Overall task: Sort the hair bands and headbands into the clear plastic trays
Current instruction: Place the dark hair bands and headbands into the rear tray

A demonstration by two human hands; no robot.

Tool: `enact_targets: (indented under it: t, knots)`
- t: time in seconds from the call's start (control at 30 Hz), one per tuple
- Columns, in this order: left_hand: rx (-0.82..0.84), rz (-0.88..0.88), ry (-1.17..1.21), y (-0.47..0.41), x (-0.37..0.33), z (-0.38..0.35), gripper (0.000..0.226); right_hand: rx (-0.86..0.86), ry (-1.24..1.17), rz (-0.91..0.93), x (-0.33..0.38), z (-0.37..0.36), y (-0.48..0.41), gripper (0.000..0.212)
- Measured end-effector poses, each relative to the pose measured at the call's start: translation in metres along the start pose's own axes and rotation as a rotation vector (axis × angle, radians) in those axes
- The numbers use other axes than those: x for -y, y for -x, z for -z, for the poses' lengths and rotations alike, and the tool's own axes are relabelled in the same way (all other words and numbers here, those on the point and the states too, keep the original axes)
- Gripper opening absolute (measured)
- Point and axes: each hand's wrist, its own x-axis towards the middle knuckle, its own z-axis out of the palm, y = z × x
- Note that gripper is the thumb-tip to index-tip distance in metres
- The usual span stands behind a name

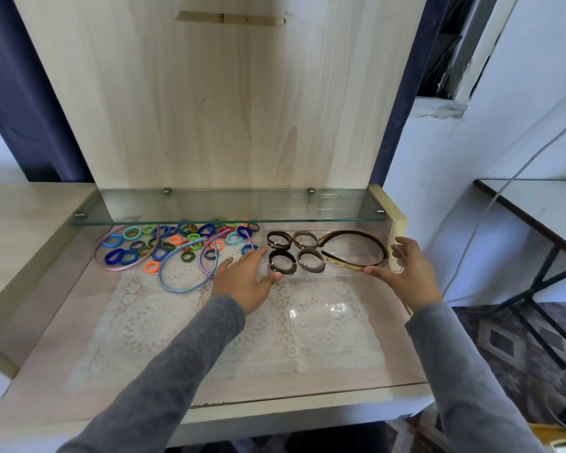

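Observation:
A clear plastic tray (324,276) lies at the back right of the desk, under the glass shelf. Its small left compartments hold dark brown hair bands (281,261) and lighter brown ones (306,240). Brown headbands (356,236) fill its long right compartment. My left hand (242,279) holds the tray's left end, thumb on the front wall. At the tray's right end, my right hand (406,269) grips it the same way. Loose colourful hair bands (177,240) lie in a heap to the left, among a blue headband (190,282), a pink one (118,268) and a purple one (206,253).
A glass shelf (226,219) hangs low over the back of the desk, above the bands and the tray. A white lace mat (209,322) covers the desk's middle. A wooden panel rises behind. A dark-framed side table (536,207) stands to the right.

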Motion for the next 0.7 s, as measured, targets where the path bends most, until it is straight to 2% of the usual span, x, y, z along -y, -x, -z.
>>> enact_targets:
  t: [0.23,0.47,0.7]
  knots:
    - [-0.082,0.063,0.071,-0.022,0.008,-0.016,0.061,-0.082,0.056,0.024,0.000,-0.016,-0.014,0.091]
    - [-0.277,0.109,0.239,-0.035,0.010,-0.028,0.029,-0.259,0.084,0.027,0.003,-0.036,-0.018,0.090]
    - [-0.412,0.080,0.288,-0.050,0.009,-0.037,0.034,-0.355,0.026,0.042,0.014,-0.053,-0.018,0.083]
